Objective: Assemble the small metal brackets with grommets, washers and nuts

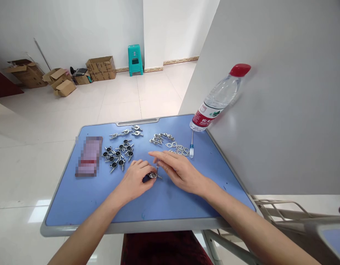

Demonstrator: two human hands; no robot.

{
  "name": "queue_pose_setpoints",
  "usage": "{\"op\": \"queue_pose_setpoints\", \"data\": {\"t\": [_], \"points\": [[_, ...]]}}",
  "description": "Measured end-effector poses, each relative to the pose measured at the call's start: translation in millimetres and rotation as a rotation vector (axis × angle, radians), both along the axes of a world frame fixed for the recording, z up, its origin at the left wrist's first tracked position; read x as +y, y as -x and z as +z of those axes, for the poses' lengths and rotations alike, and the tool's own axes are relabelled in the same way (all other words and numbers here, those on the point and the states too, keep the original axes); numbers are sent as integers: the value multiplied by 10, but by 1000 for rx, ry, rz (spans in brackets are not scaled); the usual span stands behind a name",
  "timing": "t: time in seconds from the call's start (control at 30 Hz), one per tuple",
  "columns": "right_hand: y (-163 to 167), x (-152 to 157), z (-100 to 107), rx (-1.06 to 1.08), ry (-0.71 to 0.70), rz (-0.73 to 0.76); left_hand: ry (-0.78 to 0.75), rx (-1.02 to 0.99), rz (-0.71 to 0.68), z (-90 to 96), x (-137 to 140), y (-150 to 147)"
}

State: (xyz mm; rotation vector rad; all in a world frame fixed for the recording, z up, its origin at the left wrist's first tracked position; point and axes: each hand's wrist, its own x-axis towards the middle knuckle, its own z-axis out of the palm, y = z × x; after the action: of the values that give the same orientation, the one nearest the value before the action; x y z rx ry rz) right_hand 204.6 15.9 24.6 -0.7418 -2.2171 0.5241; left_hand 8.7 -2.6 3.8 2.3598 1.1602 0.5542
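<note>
Near the middle of the blue table (186,200), my left hand (138,178) is closed around a small metal fitting (152,175), its fingers covering much of it. My right hand (181,171) grips a small screwdriver (158,164) with a clear handle. It stands upright with its tip down at the fitting; exactly where the tip touches cannot be made out. To the left lie several metal fittings with black round centres (118,153). Behind them are several U-shaped metal brackets (126,131). Flat oval metal plates (181,148) and small bent metal pieces (161,138) lie beyond my right hand.
A second screwdriver (192,150) with a blue and clear handle lies at the right. A water bottle (221,97) with a red cap stands at the back right, beside a grey panel (291,110). A blurred purple packet (89,156) lies left. Cardboard boxes (101,68) and a teal stool (135,60) stand beyond.
</note>
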Motion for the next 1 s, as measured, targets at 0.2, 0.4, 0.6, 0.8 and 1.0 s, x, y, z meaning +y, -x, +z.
{"op": "queue_pose_setpoints", "data": {"t": [0.2,0.4,0.6,0.8,1.0], "points": [[32,5,-68,-1,-64,-143,-28,46,-1,19,-10,-27],[0,0,-21,51,8,-27,-16,48,5,40,-26,-31],[2,13,-21,72,-31,-88,-30,100,-42,79,27,-73],[7,21,-78,59,-81,-224,-28,65,-111,95,114,-118],[9,-2,-102,56,-143,-215,-47,60,-132,57,72,-112]]}}
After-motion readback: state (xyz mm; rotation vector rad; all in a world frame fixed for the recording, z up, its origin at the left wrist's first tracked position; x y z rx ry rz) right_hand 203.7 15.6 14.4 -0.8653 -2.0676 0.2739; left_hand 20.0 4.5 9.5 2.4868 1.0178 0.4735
